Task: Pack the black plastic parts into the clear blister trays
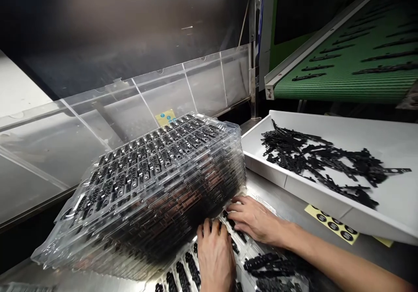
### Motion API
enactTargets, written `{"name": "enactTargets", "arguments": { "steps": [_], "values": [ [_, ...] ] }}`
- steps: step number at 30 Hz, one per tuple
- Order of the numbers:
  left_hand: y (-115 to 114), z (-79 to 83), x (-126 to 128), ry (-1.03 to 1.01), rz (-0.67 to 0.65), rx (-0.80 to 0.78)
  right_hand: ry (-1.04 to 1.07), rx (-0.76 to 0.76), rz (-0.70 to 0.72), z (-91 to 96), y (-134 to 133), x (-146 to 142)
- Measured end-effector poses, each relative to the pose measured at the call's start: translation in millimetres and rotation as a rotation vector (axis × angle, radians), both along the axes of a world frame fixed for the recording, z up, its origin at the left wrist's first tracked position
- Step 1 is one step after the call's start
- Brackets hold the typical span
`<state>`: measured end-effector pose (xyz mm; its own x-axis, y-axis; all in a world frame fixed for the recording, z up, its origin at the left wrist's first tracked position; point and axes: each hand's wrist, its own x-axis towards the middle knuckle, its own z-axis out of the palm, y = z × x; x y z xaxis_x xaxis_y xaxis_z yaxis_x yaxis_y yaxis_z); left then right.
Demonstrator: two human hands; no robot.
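Both hands, left hand [214, 257] and right hand [253, 220], fingers spread flat, press black parts [192, 274] into a half-filled tray [183, 261]; a full stack [153, 183] stands beside it.

Factory line, green conveyor belt [352, 72], stacked part trays [153, 187], steel bench [271, 191]

light is uneven: the white bin [385, 148] at right is bright and evenly lit, apparently from above. left of and above the bin the scene drops off to a dim, near-black upper left corner. soft glare streaks on the clear panel [170, 96] behind the stacked clear trays [156, 170], small highlights on tray edges. tray stack side is smeared by blur. lines bow toward the frame edges, wide-angle distortion. green conveyor [359, 65] above the bin is slightly soft.
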<state>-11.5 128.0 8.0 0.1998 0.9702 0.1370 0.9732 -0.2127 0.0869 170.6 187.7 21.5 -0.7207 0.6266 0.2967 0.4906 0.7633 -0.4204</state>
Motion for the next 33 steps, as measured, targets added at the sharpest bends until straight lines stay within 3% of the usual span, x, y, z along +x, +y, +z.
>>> {"name": "enactTargets", "arguments": {
  "steps": [4,9,13,16,19,23,28,33],
  "values": [
    [-8.7,7.4,-0.8,-0.107,0.018,-0.017,-0.115,-0.167,-0.159,16.5,-31.3,29.4],
    [-27.2,13.1,14.6,-0.287,-0.059,-0.241,-0.221,-0.365,-0.253,16.8,-69.5,47.4],
    [-31.4,16.7,18.3,-0.275,-0.005,-0.345,-0.137,-0.411,-0.288,20.6,-75.9,45.5],
    [-28.9,24.8,9.7,-0.431,0.038,-0.400,-0.040,-0.421,-0.316,26.7,-74.2,50.0],
    [-19.0,34.1,2.0,-0.614,0.036,-0.297,0.057,-0.448,-0.328,31.6,-69.3,59.3],
    [11.8,36.6,6.1,-0.650,0.017,-0.151,0.208,-0.298,-0.467,36.1,-50.9,63.3],
    [53.1,23.5,20.7,-0.580,-0.070,-0.214,0.105,-0.019,-0.457,32.6,-17.1,41.0],
    [61.8,14.1,28.4,-0.498,-0.081,-0.180,0.030,0.038,-0.424,13.7,-0.4,23.2]
  ]
}}
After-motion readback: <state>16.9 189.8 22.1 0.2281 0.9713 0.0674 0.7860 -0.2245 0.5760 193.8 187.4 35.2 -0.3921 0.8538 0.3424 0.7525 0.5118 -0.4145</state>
